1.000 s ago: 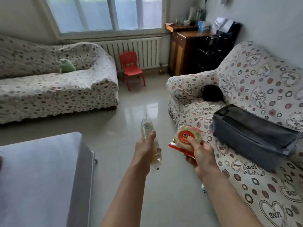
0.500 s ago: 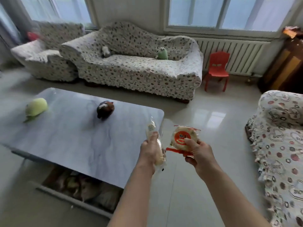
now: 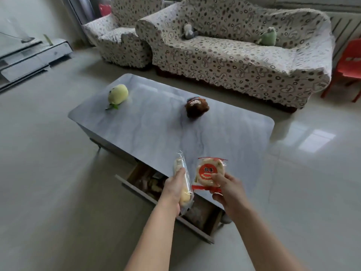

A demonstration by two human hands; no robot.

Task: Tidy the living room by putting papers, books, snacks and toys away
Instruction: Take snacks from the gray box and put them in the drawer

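My left hand [image 3: 174, 189] grips a long clear-wrapped snack [image 3: 181, 173], held upright. My right hand [image 3: 226, 189] pinches a round rice cracker pack [image 3: 209, 171] with a red label. Both hover over the near edge of the grey marble coffee table [image 3: 156, 133]. Below them the table's drawer [image 3: 172, 212] stands pulled out, with several packets inside. On the tabletop lie a yellow-green plush toy [image 3: 117, 94] and a brown plush toy [image 3: 196, 106]. A grey plush [image 3: 188, 31] and a green plush [image 3: 267, 36] sit on the patterned sofa [image 3: 234, 61].
An armchair [image 3: 121, 42] with the same cover stands left of the sofa. A white TV stand [image 3: 29, 57] runs along the far left wall. A red child's chair [image 3: 349, 65] is at the right edge. Shiny tiled floor surrounds the table.
My view has swung left from the right-hand sofa with the grey bin to the coffee table. Both hands keep their snacks and now hang above the open drawer.
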